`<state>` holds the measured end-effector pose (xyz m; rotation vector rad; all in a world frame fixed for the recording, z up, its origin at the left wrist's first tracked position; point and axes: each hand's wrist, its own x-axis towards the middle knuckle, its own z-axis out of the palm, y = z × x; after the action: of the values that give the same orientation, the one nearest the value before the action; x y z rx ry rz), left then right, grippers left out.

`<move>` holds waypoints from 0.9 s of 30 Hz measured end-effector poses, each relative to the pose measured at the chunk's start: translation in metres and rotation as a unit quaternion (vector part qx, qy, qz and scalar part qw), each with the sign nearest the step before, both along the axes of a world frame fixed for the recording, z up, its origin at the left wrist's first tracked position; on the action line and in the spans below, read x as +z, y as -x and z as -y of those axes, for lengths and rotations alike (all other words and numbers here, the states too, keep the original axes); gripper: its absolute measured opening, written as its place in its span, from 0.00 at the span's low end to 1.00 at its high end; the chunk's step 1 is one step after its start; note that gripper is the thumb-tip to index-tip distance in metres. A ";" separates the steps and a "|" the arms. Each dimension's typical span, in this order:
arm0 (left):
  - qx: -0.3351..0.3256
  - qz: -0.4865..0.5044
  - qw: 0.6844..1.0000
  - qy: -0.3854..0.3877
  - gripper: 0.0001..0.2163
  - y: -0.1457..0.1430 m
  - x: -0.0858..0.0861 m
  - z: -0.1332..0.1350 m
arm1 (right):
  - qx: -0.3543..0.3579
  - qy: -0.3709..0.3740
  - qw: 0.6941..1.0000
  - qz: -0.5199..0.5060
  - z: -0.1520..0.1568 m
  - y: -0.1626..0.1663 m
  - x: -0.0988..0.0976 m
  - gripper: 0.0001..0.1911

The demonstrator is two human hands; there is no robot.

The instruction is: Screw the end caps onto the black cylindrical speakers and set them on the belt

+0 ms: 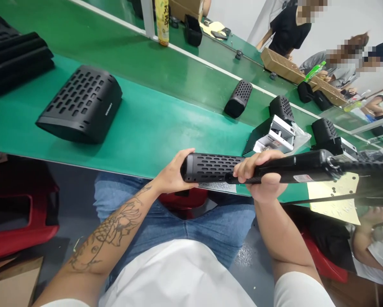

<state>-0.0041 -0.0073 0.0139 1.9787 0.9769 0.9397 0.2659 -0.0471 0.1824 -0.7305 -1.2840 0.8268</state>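
My left hand point(172, 172) grips the left end of a black perforated housing point(207, 164) at the table's front edge, thumb on top and fingers around its end. My right hand point(265, 179) is wrapped round a black electric screwdriver point(300, 165) lying almost level, its cord running off to the right. The screwdriver's narrow end points left, over the housing's right part. I cannot tell whether the tip touches it; my right hand and the tool hide that end.
Another perforated housing point(79, 104) stands at left, beside stacked black panels point(15, 59). To the right are a white-and-black metal unit point(271, 135), smaller housings point(239, 99) and yellow paper point(334, 202) with small parts. A bottle point(162, 23) stands behind. People sit across and at right.
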 end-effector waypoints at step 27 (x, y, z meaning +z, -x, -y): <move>0.025 -0.027 0.999 -0.038 0.60 0.002 -0.003 0.003 | 0.097 0.053 0.992 0.052 0.000 -0.011 -0.011 0.30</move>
<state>-0.0059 -0.0104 0.0107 2.0618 1.0400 0.9681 0.2767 -0.0475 0.1715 -0.7486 -1.4289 1.0325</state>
